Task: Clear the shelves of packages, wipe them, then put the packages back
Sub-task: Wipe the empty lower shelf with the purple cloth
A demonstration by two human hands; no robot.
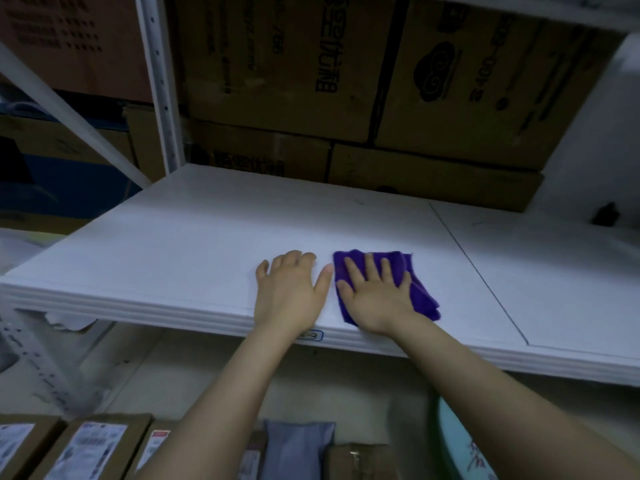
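The white shelf (180, 244) in front of me is bare of packages. A folded purple cloth (420, 292) lies on it right of centre, near the front edge. My right hand (377, 296) presses flat on the cloth, fingers spread. Just to its left, my left hand (291, 292) rests palm down on the bare shelf, holding nothing, its thumb close to the cloth's edge. Several packages sit below: cardboard parcels with labels (90, 448), a grey-blue bag (298, 448) and a brown taped parcel (360, 460).
Large cardboard boxes (277, 64) are stacked behind the shelf's back edge. A white perforated upright (157, 81) and a diagonal brace (69, 112) stand at the left. A seam (481, 275) divides the shelf board on the right. A small dark object (605, 213) sits far right.
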